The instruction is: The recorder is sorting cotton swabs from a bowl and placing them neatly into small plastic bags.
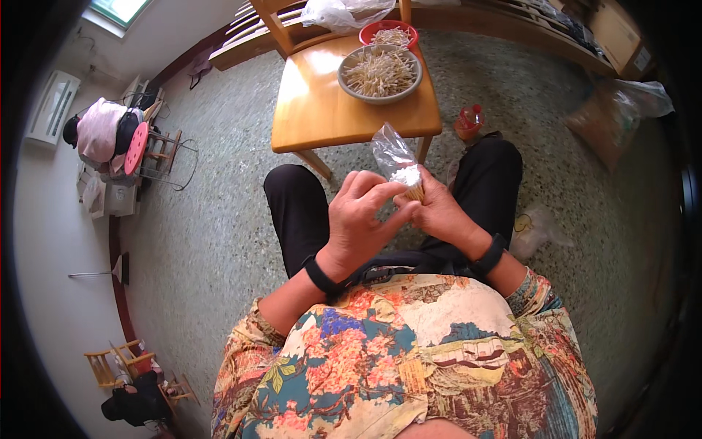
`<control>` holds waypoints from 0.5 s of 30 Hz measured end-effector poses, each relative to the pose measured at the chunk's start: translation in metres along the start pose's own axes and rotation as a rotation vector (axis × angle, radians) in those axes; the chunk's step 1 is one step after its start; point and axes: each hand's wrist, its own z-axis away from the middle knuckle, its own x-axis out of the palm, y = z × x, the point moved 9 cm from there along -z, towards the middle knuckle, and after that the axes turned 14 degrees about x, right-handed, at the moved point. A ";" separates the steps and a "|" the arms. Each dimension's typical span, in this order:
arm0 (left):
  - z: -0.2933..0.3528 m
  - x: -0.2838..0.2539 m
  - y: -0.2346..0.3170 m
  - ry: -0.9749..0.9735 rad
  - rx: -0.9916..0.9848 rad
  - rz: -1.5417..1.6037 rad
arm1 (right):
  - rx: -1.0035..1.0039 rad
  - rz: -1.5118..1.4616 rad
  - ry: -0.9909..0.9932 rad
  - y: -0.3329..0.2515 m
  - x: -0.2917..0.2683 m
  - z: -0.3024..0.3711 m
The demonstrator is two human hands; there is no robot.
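Observation:
My right hand (444,210) is wrapped round a bundle of cotton swabs (406,178), its white tips packed close together and pointing up. A clear plastic bag (391,146) stands up from the far side of the bundle. From the left, my left hand (363,212) reaches across, with thumb and forefinger closed on the near side of the bundle. Its other fingers are curled. Beyond my hands, a grey bowl (349,94) on the wooden chair is heaped with loose cotton swabs (379,72). Behind it a red bowl (365,34) holds more of them.
The wooden chair (314,110) stands in front of my knees. A red-topped container (469,121) is on the floor by my right knee. Plastic bags (540,230) lie to the right, a large clear one (610,121) farther off. A draped stool (110,135) stands far left.

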 end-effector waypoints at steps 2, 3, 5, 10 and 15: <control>-0.002 0.007 -0.002 -0.055 0.010 -0.067 | 0.016 0.021 0.022 -0.002 -0.001 0.002; -0.002 0.007 -0.003 -0.052 0.004 -0.065 | 0.032 0.043 0.049 -0.003 -0.003 0.002; -0.002 0.007 -0.002 -0.051 -0.001 -0.074 | 0.004 0.116 0.073 -0.002 -0.005 0.001; -0.002 0.008 0.003 -0.032 0.039 -0.117 | -0.061 0.236 0.159 -0.012 -0.008 0.007; 0.008 0.016 -0.008 0.002 -0.075 0.033 | -0.055 0.364 0.185 -0.019 -0.006 0.010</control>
